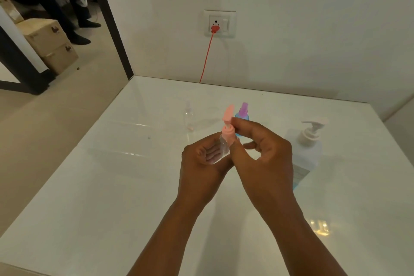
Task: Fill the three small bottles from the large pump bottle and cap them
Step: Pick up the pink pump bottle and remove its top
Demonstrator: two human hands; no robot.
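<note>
At frame centre, the left hand (201, 159) wraps the small clear plastic bottle (221, 150); the right hand (264, 152) pinches its pink pump cap (228, 132). Light, probably slippery: grip the body firmly.

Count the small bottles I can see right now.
3: a pink-topped bottle in the left hand, a blue bottle behind the right hand, a clear bottle further left.
</note>
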